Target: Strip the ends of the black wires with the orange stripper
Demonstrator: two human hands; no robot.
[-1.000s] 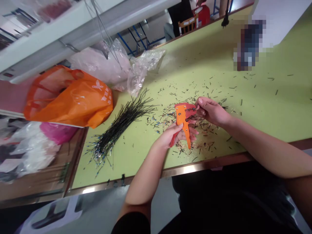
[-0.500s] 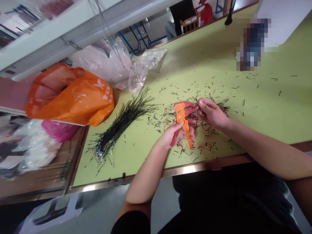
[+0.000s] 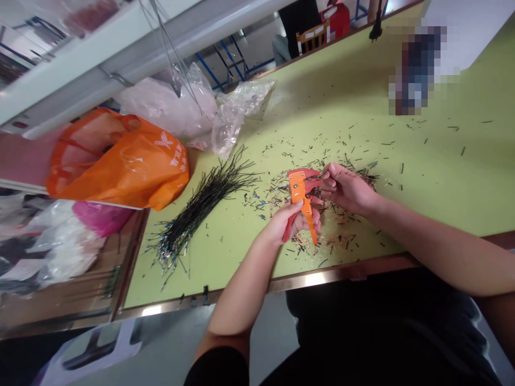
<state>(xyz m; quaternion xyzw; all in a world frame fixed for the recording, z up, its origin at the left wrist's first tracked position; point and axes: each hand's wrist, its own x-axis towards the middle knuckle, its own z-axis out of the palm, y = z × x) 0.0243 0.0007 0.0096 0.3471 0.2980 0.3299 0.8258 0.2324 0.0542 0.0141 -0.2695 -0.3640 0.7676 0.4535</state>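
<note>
My left hand (image 3: 293,217) is wrapped around the handles of an orange and red wire stripper (image 3: 298,187), its jaws pointing right. At those jaws my right hand (image 3: 344,185) is closed in a pinch on a thin dark wire (image 3: 323,173), of which only a short bit shows between the fingertips and the tool. Beneath both hands lies a scatter of black cut-off bits (image 3: 277,195) and copper-coloured strands (image 3: 338,236). To the left a bundle of black wires (image 3: 205,201) rests slantwise, with small blue and shiny ends towards the near left.
An orange bag (image 3: 140,166) and crumpled clear plastic bags (image 3: 229,118) sit at the left and back of the green table (image 3: 322,102). A metal-trimmed edge (image 3: 317,279) runs along the front. A white board-like object (image 3: 470,32) stands back right; a seated person (image 3: 300,24) is beyond.
Both hands and the wire stripper stay almost in place, with the right hand still pinching at the jaws. The camera view has shifted very slightly.
</note>
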